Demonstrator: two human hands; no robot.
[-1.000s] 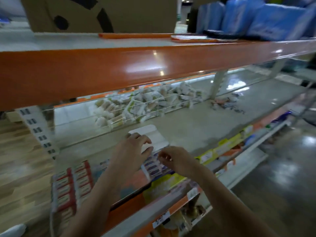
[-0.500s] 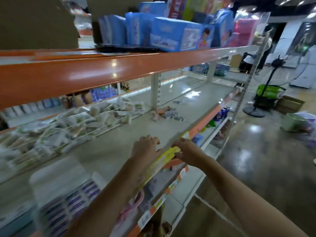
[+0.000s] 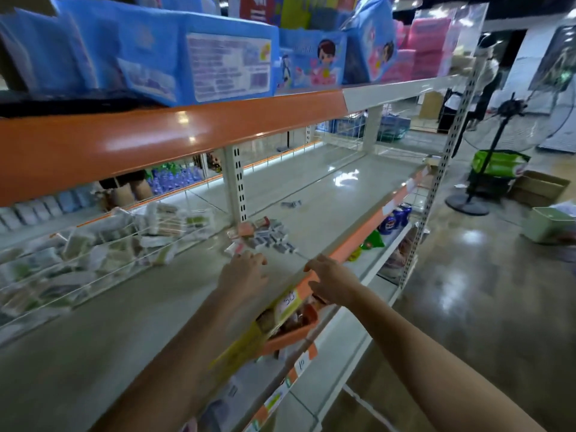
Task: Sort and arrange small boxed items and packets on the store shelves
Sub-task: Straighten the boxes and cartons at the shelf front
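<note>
A loose heap of small boxes and packets [image 3: 265, 236], grey, red and pink, lies on the grey middle shelf [image 3: 311, 194] by a white upright. My left hand [image 3: 243, 272] reaches over the shelf just short of that heap, fingers loosely bent, holding nothing. My right hand [image 3: 330, 282] is at the shelf's orange front edge [image 3: 358, 235], fingers relaxed and empty. White and green packets [image 3: 103, 244] fill a wire basket at the left.
Blue and pink diaper packs [image 3: 199, 57] sit on the top shelf above an orange rail. Cans and snacks [image 3: 394, 218] stand on the lower shelf. A standing fan [image 3: 486, 169], cardboard boxes and a green bin [image 3: 545, 224] occupy the floor to the right.
My view has swung right along the shelf. Both hands left the white box and packets at the left and moved right, toward the small heap.
</note>
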